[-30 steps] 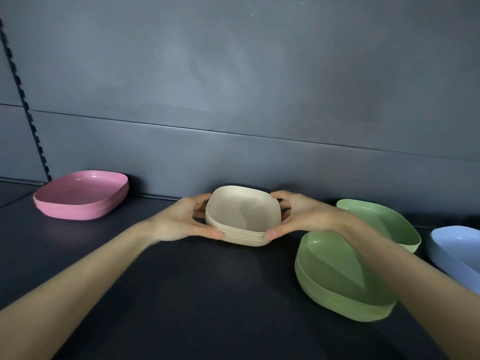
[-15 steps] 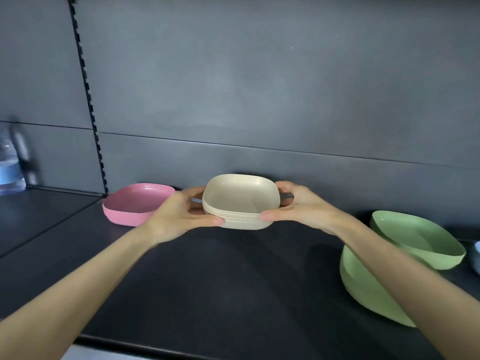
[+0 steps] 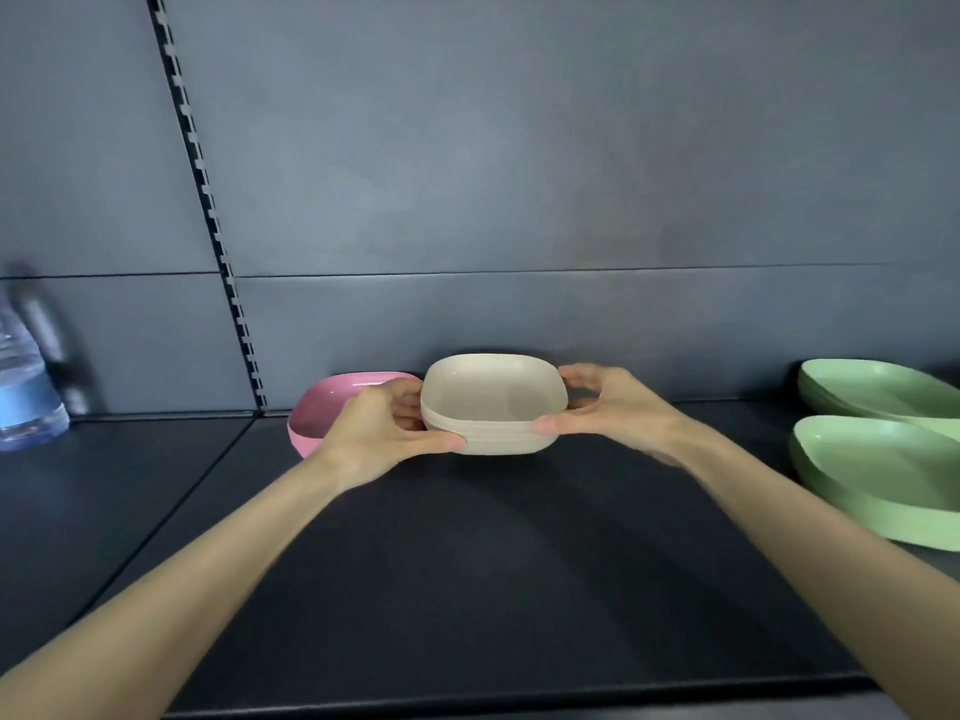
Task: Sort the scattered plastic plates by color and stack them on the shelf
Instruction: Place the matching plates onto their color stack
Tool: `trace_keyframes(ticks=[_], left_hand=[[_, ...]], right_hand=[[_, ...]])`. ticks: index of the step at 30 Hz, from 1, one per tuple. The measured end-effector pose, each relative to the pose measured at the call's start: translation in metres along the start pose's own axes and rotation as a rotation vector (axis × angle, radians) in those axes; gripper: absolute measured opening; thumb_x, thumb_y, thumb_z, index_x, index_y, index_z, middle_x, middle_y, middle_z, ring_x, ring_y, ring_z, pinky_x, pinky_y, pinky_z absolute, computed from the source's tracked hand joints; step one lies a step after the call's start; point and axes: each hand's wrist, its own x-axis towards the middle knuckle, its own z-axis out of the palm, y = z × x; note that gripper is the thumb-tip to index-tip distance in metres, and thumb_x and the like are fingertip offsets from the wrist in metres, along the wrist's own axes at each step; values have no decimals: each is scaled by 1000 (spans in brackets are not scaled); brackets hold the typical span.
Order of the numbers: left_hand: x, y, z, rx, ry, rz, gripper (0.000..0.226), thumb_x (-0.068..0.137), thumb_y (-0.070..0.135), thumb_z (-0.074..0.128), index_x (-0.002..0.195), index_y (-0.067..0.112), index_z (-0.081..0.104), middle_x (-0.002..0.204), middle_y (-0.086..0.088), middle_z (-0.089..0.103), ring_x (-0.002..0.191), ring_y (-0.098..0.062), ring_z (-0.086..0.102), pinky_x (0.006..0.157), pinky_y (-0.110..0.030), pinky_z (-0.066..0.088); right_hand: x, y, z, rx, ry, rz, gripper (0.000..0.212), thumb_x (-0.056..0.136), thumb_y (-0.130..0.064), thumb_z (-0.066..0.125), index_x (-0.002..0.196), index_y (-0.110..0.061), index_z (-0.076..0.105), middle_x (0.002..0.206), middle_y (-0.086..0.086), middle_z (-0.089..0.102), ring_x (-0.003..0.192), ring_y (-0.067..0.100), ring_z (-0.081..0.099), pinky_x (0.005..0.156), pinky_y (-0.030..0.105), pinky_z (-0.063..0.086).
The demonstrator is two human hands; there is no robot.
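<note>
- The cream plate stack (image 3: 493, 402) is gripped from both sides: the left hand (image 3: 379, 433) and the right hand (image 3: 618, 413) are curled round its edges, thumbs at the front. It is placed toward the back of the shelf (image 3: 467, 563), just right of the pink plates (image 3: 322, 407). Whether it rests on the shelf or is held just above it cannot be told.
- Several nested plates are held at once; the lower ones could be dropped if only the upper rims are pinched by the fingers (image 3: 441, 441).
- The pink plates, partly hidden behind the left hand, could be knocked by the knuckles during release.
- Colours would be mixed if the stack were set onto the pink plates; the green plates (image 3: 883, 459) lie well apart.
</note>
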Motion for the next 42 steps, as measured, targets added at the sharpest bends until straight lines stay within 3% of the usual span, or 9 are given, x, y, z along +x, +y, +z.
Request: trace_keyframes(ticks=[4,7,10,13,17,22,32,35,42], left_hand=[[11,-4,-2,88,-55,41,48,59,24,89,101,28,66,94,12,73,91,-6,67,92,-32,52],[17,-8,-1,270,-37,53,38,54,51,85,84,51,63,96,10,71,99,-10,62,103,-36,39],[23,-16,1,408,-5,42,40,50,69,75,81,56,55,103,5,68,104,-11,56,84,-29,18],[29,-21,4,501,38,47,72,36,83,54,97,46,61,100,6,68,101,-8,54,77,-31,17],[33,-24,8,598,86,73,84,35,85,49,105,39,60,97,15,68,100,-6,51,75,-32,17],[36,-21,13,665,84,59,63,57,67,73,110,36,60,97,20,65,99,-10,47,71,-30,13],[41,-29,14,886,11,122,78,49,89,41,99,33,60,87,10,58,92,-13,34,71,-30,14],[39,-22,14,852,9,114,60,61,76,61,95,27,61,79,6,53,91,-15,35,74,-30,17],[36,-16,8,824,17,127,52,67,65,67,102,27,64,72,14,45,88,-12,36,82,-29,21]], right_hand=[[4,3,1,20,-2,40,57,66,-20,84,117,-21,59,111,-8,68,102,3,65,94,23,47],[8,5,1,15,-16,61,55,68,-17,83,117,-22,59,110,-8,69,102,1,64,92,20,47],[16,10,2,6,-32,73,53,67,-16,83,114,-25,59,110,-10,68,104,-1,62,88,17,46],[24,15,2,2,-51,84,53,67,-14,83,113,-25,59,110,-11,68,106,0,61,89,16,46],[32,23,-2,20,-67,86,57,67,-12,83,118,-21,59,113,-9,68,108,0,60,92,17,46],[40,29,-5,11,-85,79,60,66,-12,83,120,-21,58,112,-10,68,107,-1,60,89,15,46],[46,37,-9,-18,-111,74,64,64,-13,85,120,-24,56,112,-11,67,107,-1,60,90,15,46],[45,37,-8,-30,-110,68,61,65,-13,85,118,-25,57,112,-11,67,107,0,61,89,16,47],[45,35,-7,-80,-110,74,58,64,-20,86,114,-26,59,116,-10,64,107,3,61,98,24,45]])
